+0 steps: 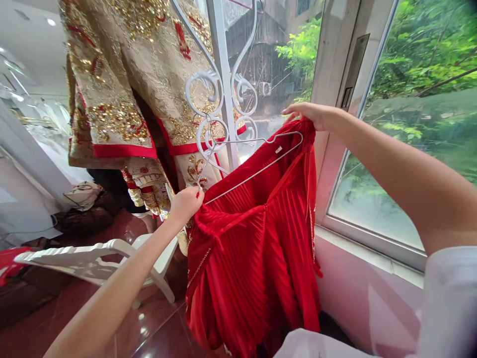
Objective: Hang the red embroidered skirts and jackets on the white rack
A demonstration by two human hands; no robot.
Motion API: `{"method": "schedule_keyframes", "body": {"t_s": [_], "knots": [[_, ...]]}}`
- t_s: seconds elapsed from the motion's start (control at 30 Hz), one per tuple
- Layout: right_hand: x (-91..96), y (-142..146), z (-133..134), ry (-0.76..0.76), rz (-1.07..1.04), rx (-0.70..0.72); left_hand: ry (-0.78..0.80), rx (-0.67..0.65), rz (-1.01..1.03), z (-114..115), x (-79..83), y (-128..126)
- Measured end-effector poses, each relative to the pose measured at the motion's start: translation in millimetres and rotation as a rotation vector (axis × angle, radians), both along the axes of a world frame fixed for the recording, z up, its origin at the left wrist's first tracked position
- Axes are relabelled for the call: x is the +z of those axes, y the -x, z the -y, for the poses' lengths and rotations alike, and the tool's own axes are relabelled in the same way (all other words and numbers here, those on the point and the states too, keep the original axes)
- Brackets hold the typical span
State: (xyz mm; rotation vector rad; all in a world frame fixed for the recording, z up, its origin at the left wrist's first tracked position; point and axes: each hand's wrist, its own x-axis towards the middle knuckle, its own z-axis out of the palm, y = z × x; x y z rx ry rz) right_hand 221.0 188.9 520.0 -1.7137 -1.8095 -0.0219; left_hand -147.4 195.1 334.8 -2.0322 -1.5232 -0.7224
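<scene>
A red pleated skirt hangs spread out between my two hands, its waist opening facing up. Inside the waist sits a thin metal clothes hanger, slanting up to the right, with its hook close to the white scrollwork. My left hand is closed on the left corner of the waistband, where the hanger's end also lies. At the right corner my right hand grips the waistband near the hanger's other end, some fingers stretched past the cloth. A small white tag shows on the inner waistband.
A white metal rack with scrolls stands just behind the skirt. Beside it hangs a cream and gold embroidered garment with red trim. A white chair is at left, a window frame and sill at right.
</scene>
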Motion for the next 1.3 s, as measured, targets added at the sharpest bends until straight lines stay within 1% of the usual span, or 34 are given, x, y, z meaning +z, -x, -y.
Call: {"method": "schedule_keyframes", "body": {"t_s": [0.07,0.17,0.27,0.3,0.37,0.43,0.47,0.5,0.57,0.6,0.67,0.73,0.83,0.93,1.03,1.1,1.13,1.2,1.23,1.3], "knots": [[-9.4,7.7,0.4,0.019,-0.016,-0.015,0.021,0.035,-0.01,1.4,3.6,1.5],[-30.2,18.5,-1.2,-0.083,0.154,-0.109,0.048,0.057,0.006,7.0,10.7,11.0],[-48.7,26.5,-6.6,-0.139,0.215,-0.15,0.051,0.036,0.069,16.3,18.3,23.1],[-53.0,28.4,-9.0,-0.152,0.221,-0.163,0.022,0.011,0.095,19.8,21.5,24.2],[-58.8,31.1,-13.7,-0.174,0.223,-0.186,-0.106,-0.05,0.145,26.6,30.5,16.4],[-61.5,32.8,-16.9,-0.187,0.215,-0.2,-0.264,-0.126,0.172,31.0,43.3,-8.0],[-62.1,33.6,-17.5,-0.191,0.21,-0.204,-0.316,-0.171,0.167,31.4,50.8,-26.1],[-62.4,34.3,-17.5,-0.19,0.205,-0.207,-0.329,-0.232,0.147,30.3,58.3,-47.1],[-62.6,35.5,-15.9,-0.175,0.201,-0.209,-0.265,-0.377,0.061,23.5,71.7,-91.8],[-62.7,35.7,-14.9,-0.166,0.201,-0.207,-0.227,-0.429,0.03,18.2,76.4,-112.6],[-63.0,33.8,-13.7,-0.141,0.193,-0.196,-0.179,-0.447,0.024,6.1,80.4,-145.2],[-62.8,28.2,-15.4,-0.106,0.173,-0.18,-0.185,-0.419,0.058,-5.3,77.8,-162.6],[-57.2,14.8,-22.7,-0.064,0.14,-0.168,-0.239,-0.379,0.097,-17.1,69.0,-167.0],[-39.7,7.9,-27.7,-0.114,0.152,-0.182,-0.259,-0.362,0.086,-23.5,64.1,-163.8],[-18.0,22.3,-22.0,-0.226,0.222,-0.203,-0.255,-0.344,0.067,-25.2,65.1,-165.1],[-11.9,43.7,-11.5,-0.283,0.287,-0.215,-0.244,-0.313,0.074,-24.2,67.7,-167.8],[-13.7,56.1,-4.7,-0.294,0.322,-0.216,-0.236,-0.294,0.087,-23.3,69.3,-169.0],[-28.0,80.6,10.5,-0.28,0.397,-0.205,-0.219,-0.256,0.117,-21.4,72.4,-170.4],[-40.0,91.4,18.5,-0.258,0.436,-0.19,-0.209,-0.24,0.123,-20.7,73.7,-170.2],[-70.6,107.9,33.5,-0.202,0.514,-0.162,-0.186,-0.237,0.09,-19.9,75.5,-168.3]]}}
